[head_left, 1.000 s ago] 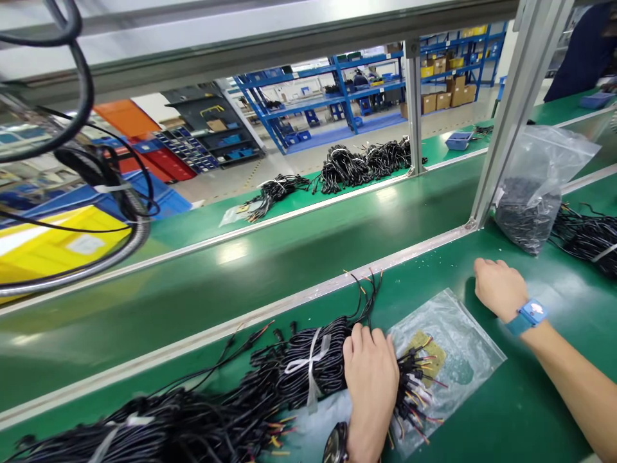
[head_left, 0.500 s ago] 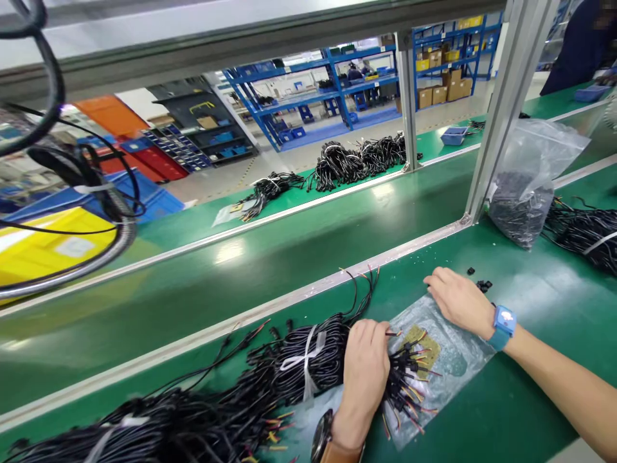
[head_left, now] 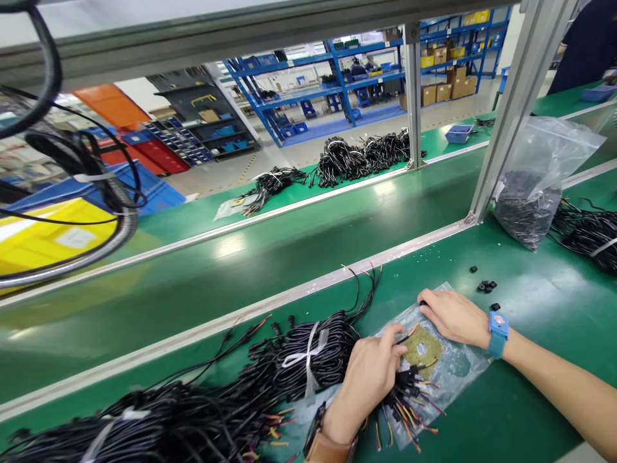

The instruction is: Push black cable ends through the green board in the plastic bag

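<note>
My left hand (head_left: 372, 365) pinches the end of a black cable (head_left: 403, 338), whose bare coloured wire tips point up and right. Beneath that hand, more cable ends with red and yellow wires (head_left: 409, 408) fan out over a clear plastic bag (head_left: 453, 386). A yellowish sponge with a hole (head_left: 431, 350) lies on the bag. To the right, the closed fingers of my right hand (head_left: 453, 315) hold a small black plastic part (head_left: 423, 303). Beside my left hand rests a cable bundle (head_left: 289, 366) tied with a white strip.
Several loose black parts (head_left: 486, 286) lie beyond my right hand. More tied cables (head_left: 159, 424) are heaped at lower left. A bag of black parts (head_left: 525, 199) leans by the metal post (head_left: 506, 122). A metal rail (head_left: 308, 286) borders the green bench. A person (head_left: 581, 51) stands at far right.
My left hand has moved up and right, with the cable end now over the sponge. My right hand has shifted slightly down and left, away from the loose parts, with a black part showing in its fingers.
</note>
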Available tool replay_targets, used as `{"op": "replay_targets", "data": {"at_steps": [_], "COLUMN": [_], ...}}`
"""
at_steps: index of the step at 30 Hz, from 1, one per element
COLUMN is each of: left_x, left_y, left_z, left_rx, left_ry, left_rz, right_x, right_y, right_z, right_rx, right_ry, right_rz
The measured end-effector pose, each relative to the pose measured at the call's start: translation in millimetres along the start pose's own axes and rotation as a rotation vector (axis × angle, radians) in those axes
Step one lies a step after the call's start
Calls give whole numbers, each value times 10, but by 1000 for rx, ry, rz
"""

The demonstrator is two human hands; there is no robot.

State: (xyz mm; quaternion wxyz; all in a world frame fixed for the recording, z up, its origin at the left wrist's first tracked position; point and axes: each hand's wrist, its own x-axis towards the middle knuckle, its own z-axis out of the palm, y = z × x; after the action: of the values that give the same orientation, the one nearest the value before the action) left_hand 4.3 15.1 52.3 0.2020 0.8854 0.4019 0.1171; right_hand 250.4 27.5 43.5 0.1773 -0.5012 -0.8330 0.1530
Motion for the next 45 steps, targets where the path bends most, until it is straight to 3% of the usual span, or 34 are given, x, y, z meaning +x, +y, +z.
{"op": "replay_targets", "data": {"at_steps": [3,9,15,23,33,45], "left_x": [-4,18,16,21,173,401], "left_y": [24,84,63,79,173,209], "left_z": [-3,30,65,78,44,62], "left_rx": [-54,50,82,56,253,346], "left_ry": [-12,65,36,57,-28,-145], "left_rz": [-17,-36,-11,-46,-129,-277], "right_x": [6,9,2,-6,86,100], "right_y": [-3,-6,-36,31,155,213], "right_z": [8,18,-1,10,82,216], "right_rx": [6,-8,-7,108,37,-49], "right_ry": [6,4,34,184,363,409], "right_rz": [-7,-4,17,-153,-137,-159]}}
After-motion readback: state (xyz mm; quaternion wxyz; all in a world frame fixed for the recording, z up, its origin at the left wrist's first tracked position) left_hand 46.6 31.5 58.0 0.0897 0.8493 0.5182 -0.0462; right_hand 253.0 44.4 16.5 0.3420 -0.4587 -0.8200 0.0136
